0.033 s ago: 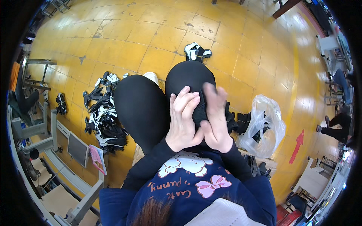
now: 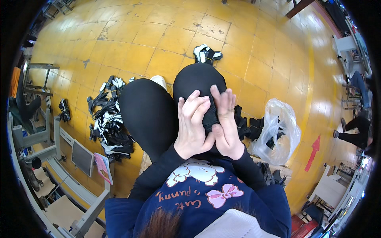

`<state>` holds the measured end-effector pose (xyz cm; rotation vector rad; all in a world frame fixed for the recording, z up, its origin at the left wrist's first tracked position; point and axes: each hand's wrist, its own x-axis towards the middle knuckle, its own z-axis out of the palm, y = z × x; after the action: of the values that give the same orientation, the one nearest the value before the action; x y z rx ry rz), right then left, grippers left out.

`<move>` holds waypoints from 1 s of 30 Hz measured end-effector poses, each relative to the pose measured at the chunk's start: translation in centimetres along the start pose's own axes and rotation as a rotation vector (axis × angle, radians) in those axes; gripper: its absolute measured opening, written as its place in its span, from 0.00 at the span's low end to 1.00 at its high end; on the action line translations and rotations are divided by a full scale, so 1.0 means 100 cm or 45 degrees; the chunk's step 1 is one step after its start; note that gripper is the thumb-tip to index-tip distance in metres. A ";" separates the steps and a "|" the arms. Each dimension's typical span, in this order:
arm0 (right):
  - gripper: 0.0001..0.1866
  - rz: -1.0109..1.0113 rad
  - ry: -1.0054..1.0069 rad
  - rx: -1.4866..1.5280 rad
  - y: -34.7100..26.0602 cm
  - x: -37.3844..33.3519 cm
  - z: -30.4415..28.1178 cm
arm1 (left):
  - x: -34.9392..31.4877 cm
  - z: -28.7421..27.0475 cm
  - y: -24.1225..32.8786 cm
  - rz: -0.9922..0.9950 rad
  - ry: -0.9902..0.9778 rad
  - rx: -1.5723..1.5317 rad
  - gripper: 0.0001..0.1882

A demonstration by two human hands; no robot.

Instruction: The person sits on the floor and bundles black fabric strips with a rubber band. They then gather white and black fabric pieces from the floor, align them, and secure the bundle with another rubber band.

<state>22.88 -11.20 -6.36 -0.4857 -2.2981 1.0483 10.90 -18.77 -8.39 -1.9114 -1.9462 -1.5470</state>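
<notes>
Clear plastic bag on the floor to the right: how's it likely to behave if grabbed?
Likely floppy: the clear plastic bag is thin, crumpled film. Possibly slippery, given its glossy highlights. The dark pieces showing in or through it might weigh it down, if inside.

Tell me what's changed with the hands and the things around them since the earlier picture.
The fingers of the person's bare right hand have shifted slightly left, toward the bare left hand. Nothing was visibly taken hold of or let go. The left hand, the clear plastic bag and the pile of flat black-and-white pieces stayed put.
</notes>
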 end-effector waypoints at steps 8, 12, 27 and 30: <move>0.39 -0.017 -0.064 0.135 0.003 -0.002 -0.003 | 0.002 0.002 -0.009 0.017 -0.056 0.014 0.39; 0.37 -0.045 0.063 0.280 0.007 -0.004 0.002 | 0.005 -0.002 -0.006 -0.007 -0.085 -0.023 0.38; 0.39 -0.027 -0.154 -0.013 0.003 0.006 -0.010 | 0.012 -0.026 -0.002 -0.057 -0.041 -0.058 0.40; 0.41 -0.082 0.401 0.416 0.013 -0.001 0.009 | 0.018 -0.029 0.004 -0.061 -0.039 -0.019 0.37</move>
<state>22.50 -10.92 -7.90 -0.4079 -1.8145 1.1935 9.04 -19.32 -5.56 -1.9194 -2.0130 -1.5577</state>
